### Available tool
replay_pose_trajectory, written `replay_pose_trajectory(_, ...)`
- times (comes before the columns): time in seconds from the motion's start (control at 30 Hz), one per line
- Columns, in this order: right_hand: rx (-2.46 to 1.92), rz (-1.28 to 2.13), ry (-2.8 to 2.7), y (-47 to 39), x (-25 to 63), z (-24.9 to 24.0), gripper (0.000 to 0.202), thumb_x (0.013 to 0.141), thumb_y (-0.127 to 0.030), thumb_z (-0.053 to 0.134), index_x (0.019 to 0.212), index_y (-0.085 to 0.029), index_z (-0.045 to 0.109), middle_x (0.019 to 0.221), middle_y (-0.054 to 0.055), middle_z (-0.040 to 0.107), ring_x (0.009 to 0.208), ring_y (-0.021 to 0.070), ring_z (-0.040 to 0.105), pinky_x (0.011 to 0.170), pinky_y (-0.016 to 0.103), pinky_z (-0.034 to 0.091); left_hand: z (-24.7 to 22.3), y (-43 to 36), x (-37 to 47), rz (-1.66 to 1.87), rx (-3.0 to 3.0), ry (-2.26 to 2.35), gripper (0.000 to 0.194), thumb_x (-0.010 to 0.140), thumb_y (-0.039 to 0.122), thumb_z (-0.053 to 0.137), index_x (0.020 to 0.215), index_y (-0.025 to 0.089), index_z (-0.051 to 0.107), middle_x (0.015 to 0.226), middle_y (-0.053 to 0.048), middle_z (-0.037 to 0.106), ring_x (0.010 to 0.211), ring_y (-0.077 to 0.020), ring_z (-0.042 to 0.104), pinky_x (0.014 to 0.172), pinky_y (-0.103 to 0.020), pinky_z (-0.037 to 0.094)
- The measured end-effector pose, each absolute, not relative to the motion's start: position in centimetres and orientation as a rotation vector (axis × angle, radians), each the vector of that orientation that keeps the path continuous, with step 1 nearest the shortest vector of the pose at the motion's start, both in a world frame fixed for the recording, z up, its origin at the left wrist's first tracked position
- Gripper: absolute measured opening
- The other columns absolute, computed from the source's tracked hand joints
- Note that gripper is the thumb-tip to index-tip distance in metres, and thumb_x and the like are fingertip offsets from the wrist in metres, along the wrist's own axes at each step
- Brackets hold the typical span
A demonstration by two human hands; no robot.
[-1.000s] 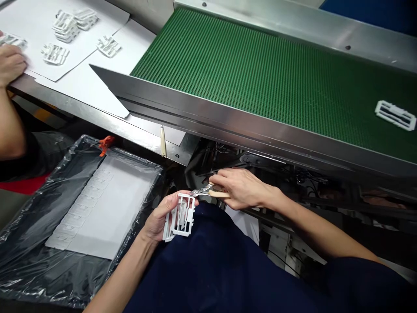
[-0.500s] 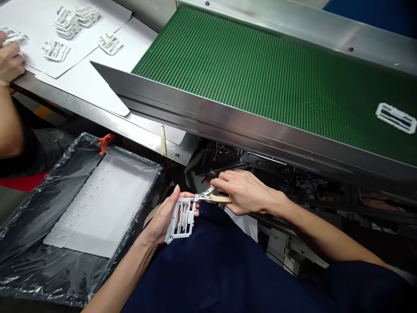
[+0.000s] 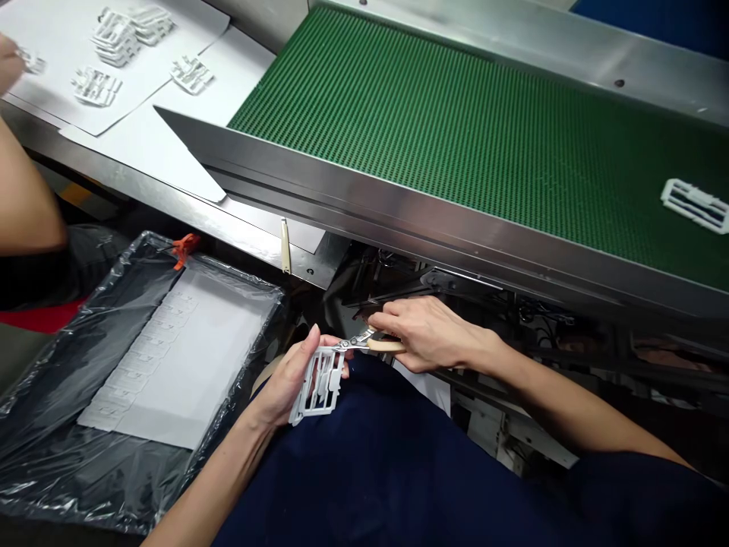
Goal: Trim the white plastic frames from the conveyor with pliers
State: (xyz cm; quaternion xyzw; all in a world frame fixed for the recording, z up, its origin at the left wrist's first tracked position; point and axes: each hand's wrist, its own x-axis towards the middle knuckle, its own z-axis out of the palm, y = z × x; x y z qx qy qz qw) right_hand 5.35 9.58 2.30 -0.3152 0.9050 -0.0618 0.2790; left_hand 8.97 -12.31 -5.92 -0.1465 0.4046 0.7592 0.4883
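My left hand (image 3: 290,376) is closed around the left edge of a white plastic grille (image 3: 320,387), a small slatted frame held over my dark blue clothing. Cutting pliers (image 3: 380,346) with cream handles are gripped in my right hand (image 3: 427,334). Their metal jaws reach the grille's upper edge, near the fingers of my left hand; whether the blades are closed on plastic I cannot tell. Another white grille (image 3: 695,205) lies on the green conveyor belt (image 3: 433,121), far to the right.
White grilles (image 3: 117,39) are stacked on white paper at upper left, where another person's hand (image 3: 8,64) handles one. A plastic-lined bin (image 3: 34,463) at lower left holds a row of white parts on card. A cream-handled tool (image 3: 285,247) lies at the table's edge.
The other person's arm at the left has moved up and away. My hands and the pliers have barely shifted, the jaws staying at the grille's upper edge.
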Motion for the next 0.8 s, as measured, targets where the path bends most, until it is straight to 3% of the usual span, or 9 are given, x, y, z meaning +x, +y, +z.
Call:
replay_pose_trajectory(0.3, -0.796, -0.273, 2.39, 9.7, 5.3, 1.9, 0.013, 0.067, -0.016, 0.047, 0.078, -0.019, 0.052, 0.066, -0.001, 0.053, 0.05, 0.0094, 0.034, 0.047, 0.024, 0.017, -6.0, -12.2, 9.0, 1.86, -0.344, 1.0, 0.054, 0.086, 0.059, 0.039, 0.093, 0.011, 0.063, 0.069, -0.008, 0.063, 0.052, -0.0101, 0.051, 0.047, -0.017, 0.041)
replay_pose_trajectory(0.43, -0.653, -0.52, 2.319, 9.9, 5.5, 1.1, 0.01, 0.068, -0.014, 0.048, 0.075, -0.019, 0.053, 0.063, -0.003, 0.053, 0.052, 0.0083, 0.038, 0.05, 0.022, 0.023, -6.2, -12.2, 8.8, 1.885, -0.37, 0.97, 0.052, 0.087, 0.056, 0.039, 0.094, 0.011, 0.064, 0.069, -0.008, 0.063, 0.052, -0.0106, 0.051, 0.047, -0.017, 0.041)
replay_pose_trajectory(0.63, -0.214, -0.822, 2.365, 9.4, 5.0, -1.5, 0.019, 0.079, -0.037, 0.054, 0.081, -0.018, 0.057, 0.064, -0.004, 0.052, 0.056, 0.0093, 0.043, 0.052, 0.021, 0.029, -6.5, -12.8, 8.9, 2.033, -0.377, 0.837, 0.041, 0.092, 0.042, 0.038, 0.087, 0.012, 0.065, 0.096, -0.013, 0.065, 0.074, -0.016, 0.058, 0.06, -0.02, 0.047)
replay_pose_trajectory(0.7, -0.162, -0.799, 2.41, 8.9, 4.6, -2.4, 0.022, 0.079, -0.039, 0.054, 0.08, -0.018, 0.057, 0.064, -0.003, 0.054, 0.057, 0.0101, 0.044, 0.053, 0.022, 0.029, -6.5, -13.2, 9.1, 2.059, -0.377, 0.798, 0.037, 0.092, 0.037, 0.037, 0.092, 0.012, 0.064, 0.097, -0.015, 0.065, 0.076, -0.0173, 0.059, 0.063, -0.022, 0.048)
replay_pose_trajectory(0.8, -0.131, -0.776, 2.478, 8.0, 3.7, -3.4, 0.022, 0.078, -0.039, 0.055, 0.08, -0.017, 0.057, 0.071, 0.0, 0.058, 0.062, 0.0118, 0.048, 0.056, 0.023, 0.031, -6.5, -13.9, 9.2, 2.126, -0.365, 0.757, 0.036, 0.091, 0.031, 0.035, 0.107, 0.012, 0.06, 0.115, -0.015, 0.059, 0.069, -0.0151, 0.058, 0.055, -0.021, 0.047)
